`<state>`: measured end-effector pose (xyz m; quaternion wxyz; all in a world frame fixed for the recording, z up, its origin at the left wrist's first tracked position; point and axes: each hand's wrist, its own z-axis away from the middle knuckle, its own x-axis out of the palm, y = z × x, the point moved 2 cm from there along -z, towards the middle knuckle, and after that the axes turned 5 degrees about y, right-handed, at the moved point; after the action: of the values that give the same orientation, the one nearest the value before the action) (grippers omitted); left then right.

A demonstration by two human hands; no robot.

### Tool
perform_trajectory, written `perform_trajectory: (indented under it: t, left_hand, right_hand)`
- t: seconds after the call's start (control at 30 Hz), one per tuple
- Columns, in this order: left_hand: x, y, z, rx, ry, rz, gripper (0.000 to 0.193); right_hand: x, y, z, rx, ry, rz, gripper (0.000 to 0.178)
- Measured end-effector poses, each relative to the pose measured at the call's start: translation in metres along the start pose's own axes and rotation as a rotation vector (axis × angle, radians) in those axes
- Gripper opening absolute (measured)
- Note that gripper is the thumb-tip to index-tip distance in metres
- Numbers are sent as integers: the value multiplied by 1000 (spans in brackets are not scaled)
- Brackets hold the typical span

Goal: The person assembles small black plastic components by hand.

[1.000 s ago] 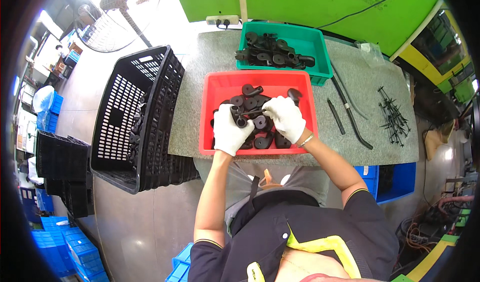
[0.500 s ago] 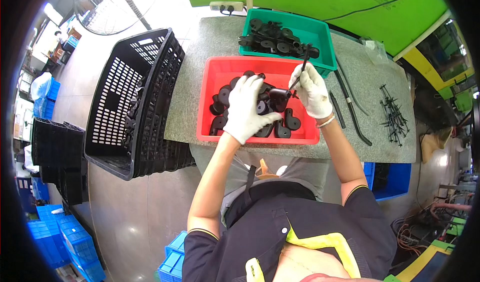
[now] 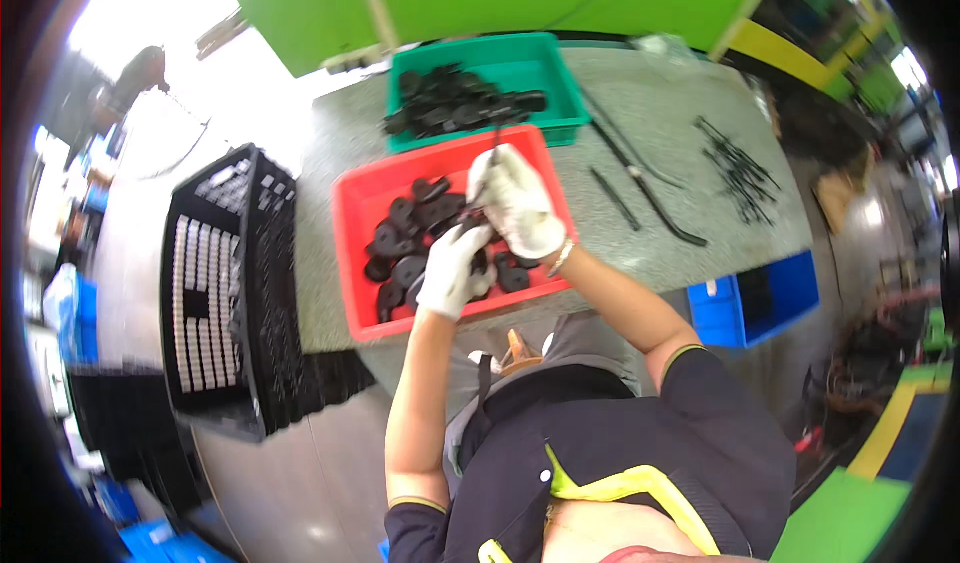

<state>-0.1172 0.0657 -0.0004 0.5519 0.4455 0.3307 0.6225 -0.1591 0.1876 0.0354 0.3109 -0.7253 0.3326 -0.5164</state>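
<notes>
My two white-gloved hands meet over a red bin (image 3: pixel 352 263) that holds several black plastic parts (image 3: pixel 400 225), each with a rounded end. My right hand (image 3: pixel 517 203) is closed on a thin black rod (image 3: pixel 497 135), which sticks up past the fingers. Just below and to its left, my left hand (image 3: pixel 453 275) is curled with its fingertips at a dark plastic part (image 3: pixel 476 219). That part is mostly hidden between the gloves and blurred, so its contact with the rod cannot be made out.
Behind stands a green bin (image 3: pixel 568 93) with more black parts. To the right on the grey table (image 3: pixel 660 273) lie black tubes (image 3: pixel 650 191) and a pile of thin black pieces (image 3: pixel 740 173). A black crate (image 3: pixel 262 293) stands left; a blue bin (image 3: pixel 718 308) sits below right.
The view has turned and shifted. My left hand has moved from spread over the parts to curled close under my right hand. The right hand still holds the rod, now nearer the left.
</notes>
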Motion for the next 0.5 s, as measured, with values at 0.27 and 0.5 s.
perform_trajectory:
  t: [0.27,0.5]
  left_hand:
    - [-17,9,25,764,429,-1077,31]
    - [-12,10,29,952,369,-1097,44]
  right_hand:
    - [-155,-80,-2,-735,334,1663,12]
    - [-340,-152,31,451,581,2207,23]
